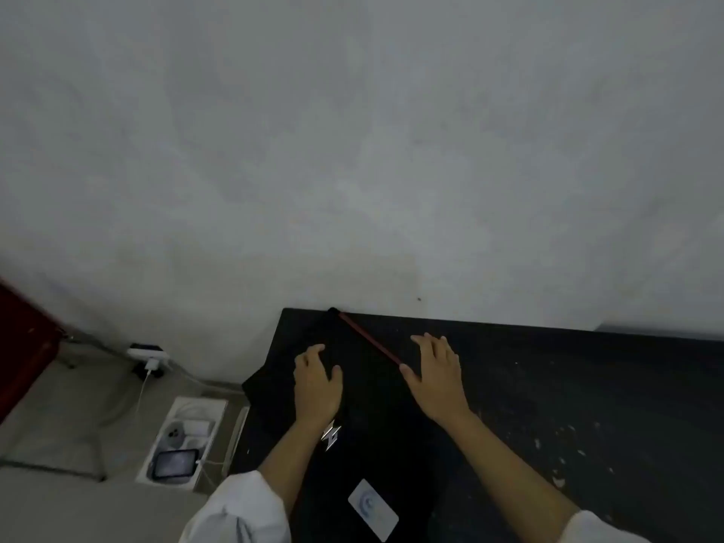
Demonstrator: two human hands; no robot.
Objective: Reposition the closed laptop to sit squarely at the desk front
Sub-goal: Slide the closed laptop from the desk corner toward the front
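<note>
- Laptop (376, 436): black, lid closed, lying flat on the black desk (568, 405), with a silver angular logo on the lid and a pale rectangular sticker (372, 509) nearer my body. A red strip (370, 339) ran along its far edge, by the hinge.
- It sat at the left end of the desk, its far corner touching or almost touching the grey wall (352, 150), and its left corner jutted out past the desk's left edge.
- My left hand (317, 380) rested palm down on the lid, fingers curled and slightly spread, gripping nothing.
- My right hand (435, 376) lay flat with fingers apart, the thumb at the near end of the red strip, the palm over the lid's right edge; I could not tell whether it pressed the lid or the desk there. It clasped nothing.
- White sleeves (239, 511) covered both my arms up to the forearms.
- On the floor left of the desk lay an open white box (184, 440) holding a white charger block, a grey round-faced gadget and a dark-screened device; a white cable ran from it toward a power strip (147, 356) by the wall.
- The laptop was skewed: its long axis ran diagonally, from far left toward near right, not parallel to the wall or the desk's edges.
</note>
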